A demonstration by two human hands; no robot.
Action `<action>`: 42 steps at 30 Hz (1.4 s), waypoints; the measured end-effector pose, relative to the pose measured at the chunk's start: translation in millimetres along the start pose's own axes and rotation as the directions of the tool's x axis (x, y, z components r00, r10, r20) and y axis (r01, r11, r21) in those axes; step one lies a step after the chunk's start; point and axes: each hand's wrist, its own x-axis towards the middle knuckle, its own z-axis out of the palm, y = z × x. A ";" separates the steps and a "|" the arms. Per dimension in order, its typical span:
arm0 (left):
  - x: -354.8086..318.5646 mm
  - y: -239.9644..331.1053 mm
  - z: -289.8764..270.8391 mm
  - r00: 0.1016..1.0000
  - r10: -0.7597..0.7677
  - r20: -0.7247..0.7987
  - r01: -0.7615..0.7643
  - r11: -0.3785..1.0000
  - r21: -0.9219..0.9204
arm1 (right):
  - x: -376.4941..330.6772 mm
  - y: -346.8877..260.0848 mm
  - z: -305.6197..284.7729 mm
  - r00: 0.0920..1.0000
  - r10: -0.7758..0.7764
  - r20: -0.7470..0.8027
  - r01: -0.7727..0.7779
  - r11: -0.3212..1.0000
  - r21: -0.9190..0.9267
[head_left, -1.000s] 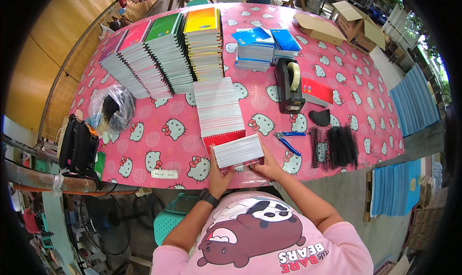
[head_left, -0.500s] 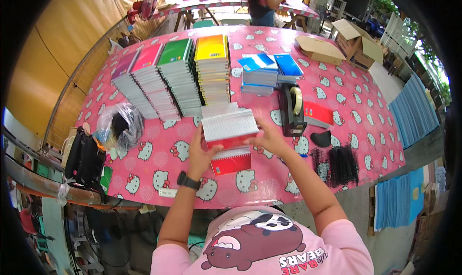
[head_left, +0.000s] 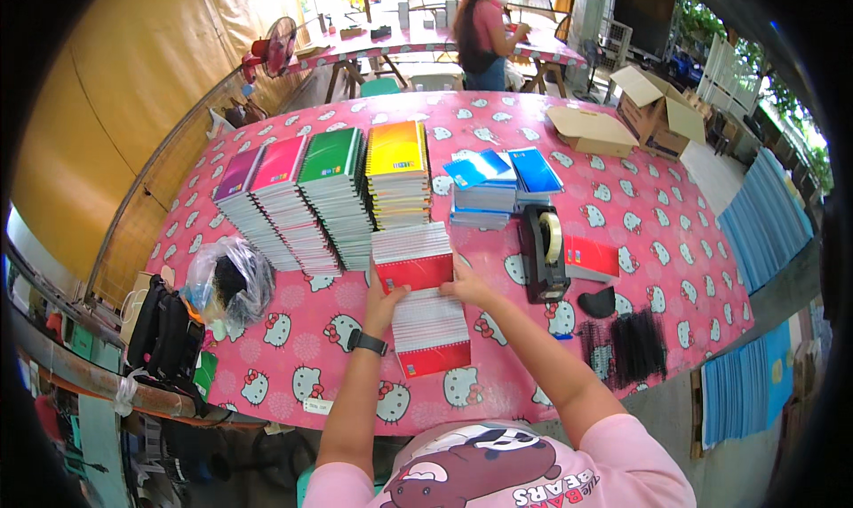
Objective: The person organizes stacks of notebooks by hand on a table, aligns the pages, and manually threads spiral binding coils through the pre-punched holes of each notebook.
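In front of me, my left hand (head_left: 386,305) and my right hand (head_left: 467,286) grip a stack of red-covered notebooks (head_left: 416,273) from its two sides. Both thumbs rest at its near edge, and the fingers curl along the sides, partly hidden. White page edges and spiral bindings fan out at the stack's far end. Just nearer to me lies another group of red spiral notebooks (head_left: 434,359), overlapped like steps, its front cover facing up. Whether the held stack rests on the table or hangs slightly above it, I cannot tell.
Tall stacks of purple (head_left: 240,172), pink (head_left: 279,163), green (head_left: 330,156) and yellow notebooks (head_left: 397,149) stand behind. Rightward are blue notebooks (head_left: 537,172), a tape dispenser (head_left: 544,257), a red notebook (head_left: 593,257) and black binding coils (head_left: 636,348). A plastic bag (head_left: 253,286) lies left.
The held red stack has been brought down level behind the nearer notebooks, its red cover now showing more. More of the nearer group is visible. The whole view has shifted upward.
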 end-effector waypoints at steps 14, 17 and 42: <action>-53.5 43.9 19.7 0.842 0.381 -0.381 -0.132 0.832 0.539 | -120.0 -49.3 -197.0 0.642 -0.176 -0.746 -0.166 0.918 -0.359; -64.5 56.1 61.5 0.801 0.430 -0.416 -0.176 0.834 0.523 | -162.6 -12.6 -279.7 0.461 -0.082 -0.884 -0.455 0.833 -0.315; -105.9 47.5 154.6 0.773 0.330 -0.541 0.022 0.839 0.544 | -123.5 37.9 -318.0 0.399 0.694 -0.599 -0.666 0.668 0.331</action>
